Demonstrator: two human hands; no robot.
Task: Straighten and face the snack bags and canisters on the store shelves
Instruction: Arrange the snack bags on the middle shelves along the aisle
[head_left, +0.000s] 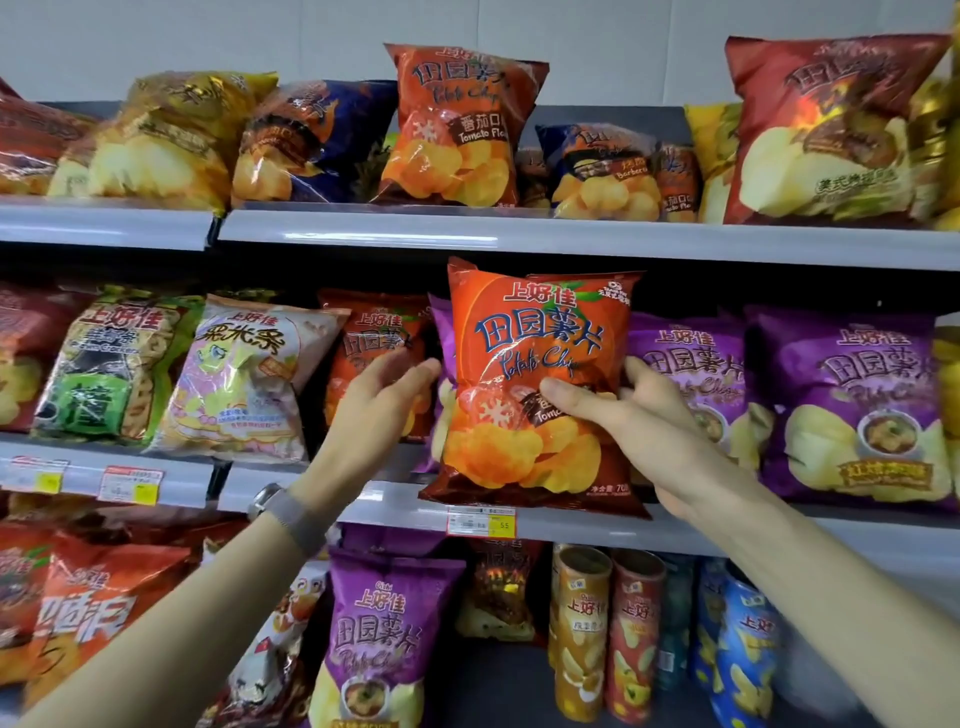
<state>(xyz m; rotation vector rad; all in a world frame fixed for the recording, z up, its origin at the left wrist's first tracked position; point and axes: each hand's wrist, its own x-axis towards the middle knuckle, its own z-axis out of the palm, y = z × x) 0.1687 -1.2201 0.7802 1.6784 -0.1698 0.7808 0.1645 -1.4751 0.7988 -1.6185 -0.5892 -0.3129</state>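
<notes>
An orange tomato potato-chip bag (530, 364) stands upright at the front edge of the middle shelf (395, 506), label facing me. My right hand (618, 410) grips its right side, thumb across the front and fingers behind. My left hand (384, 400) reaches in from the left with fingers straight, their tips at the bag's left edge. Behind the bag sits a second orange tomato bag (374, 358), and a purple chip bag (441, 332) is mostly hidden.
Purple chip bags (852, 405) fill the middle shelf's right side; green and pink snack bags (171, 374) lean at its left. Mixed chip bags (457, 124) crowd the top shelf. Below stand canisters (608, 629) and another purple bag (379, 639). Price tags (480, 521) hang on the rail.
</notes>
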